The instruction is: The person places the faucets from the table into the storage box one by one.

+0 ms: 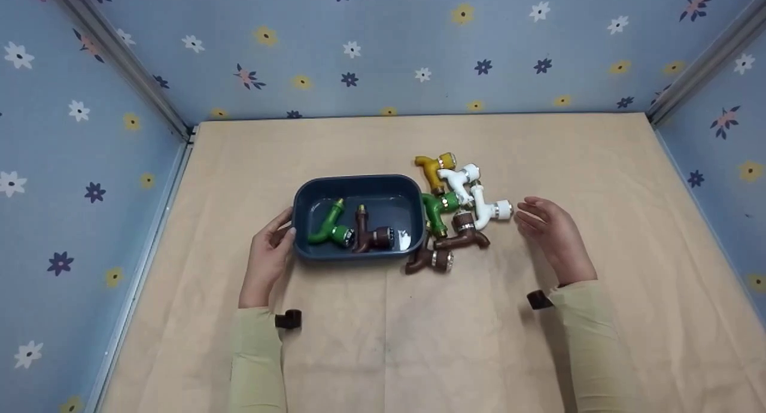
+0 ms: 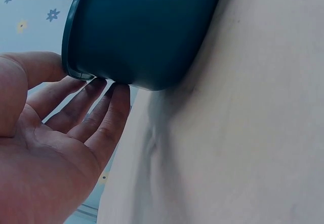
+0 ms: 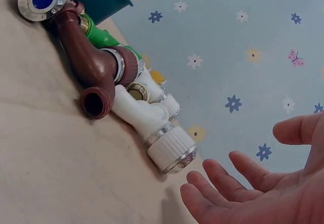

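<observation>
My left hand holds a dark blue plastic tub at its left end, thumb at the rim and fingers against the outer wall. Inside the tub lie a green tap and a brown tap. To its right is a pile of taps: a yellow one, a green one, two white ones, the nearer with its ribbed knob pointing right, and two brown ones, one in front of the white. My right hand is empty beside that knob, fingers loosely extended.
A beige cloth covers the table. Blue flowered panels stand at the back and both sides, joined by metal corner posts. The frontmost brown tap lies close against the tub's right end.
</observation>
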The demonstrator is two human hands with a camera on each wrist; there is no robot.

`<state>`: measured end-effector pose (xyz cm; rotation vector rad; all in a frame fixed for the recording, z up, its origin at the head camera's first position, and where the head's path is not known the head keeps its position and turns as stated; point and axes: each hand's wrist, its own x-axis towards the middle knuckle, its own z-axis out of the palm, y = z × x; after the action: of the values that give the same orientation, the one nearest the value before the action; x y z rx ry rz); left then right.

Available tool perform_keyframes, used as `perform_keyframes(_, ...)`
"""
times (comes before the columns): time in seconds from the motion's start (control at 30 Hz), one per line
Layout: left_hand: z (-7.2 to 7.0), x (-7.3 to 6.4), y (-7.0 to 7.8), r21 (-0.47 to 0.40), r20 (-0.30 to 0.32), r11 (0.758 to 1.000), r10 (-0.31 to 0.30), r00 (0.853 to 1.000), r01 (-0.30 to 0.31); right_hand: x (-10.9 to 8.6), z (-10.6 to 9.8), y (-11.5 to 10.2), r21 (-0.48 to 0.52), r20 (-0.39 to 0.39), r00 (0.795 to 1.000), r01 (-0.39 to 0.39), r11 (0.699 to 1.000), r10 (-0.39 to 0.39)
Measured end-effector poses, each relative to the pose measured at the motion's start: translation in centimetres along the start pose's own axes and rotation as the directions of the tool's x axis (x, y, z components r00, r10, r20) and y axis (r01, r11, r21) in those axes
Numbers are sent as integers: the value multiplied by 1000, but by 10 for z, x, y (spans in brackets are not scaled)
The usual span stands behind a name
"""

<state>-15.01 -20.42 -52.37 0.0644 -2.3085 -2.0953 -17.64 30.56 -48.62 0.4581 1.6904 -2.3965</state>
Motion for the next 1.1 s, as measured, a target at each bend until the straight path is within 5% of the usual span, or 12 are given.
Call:
perform_keyframes(0.2, 2, -5, 18, -16, 13, 1000, -15, 1000, 16, 8, -1, 4, -62, -29, 999, -38, 997, 36)
perform_keyframes(0.33, 0, -2, 8, -32, 6, 999, -9, 1000, 9, 14, -1, 7, -93, -36, 998, -50, 994, 47)
perform_keyframes(0.57, 3, -7, 21, -23, 17, 1000, -21, 1000, 22, 20, 1, 8, -123, -29, 998, -66, 990, 63)
perform_keyframes(1.1, 3, -5, 20, -18, 12, 1000, -10, 1000, 10, 25, 8, 5, -183, -26, 993, -120, 976, 117)
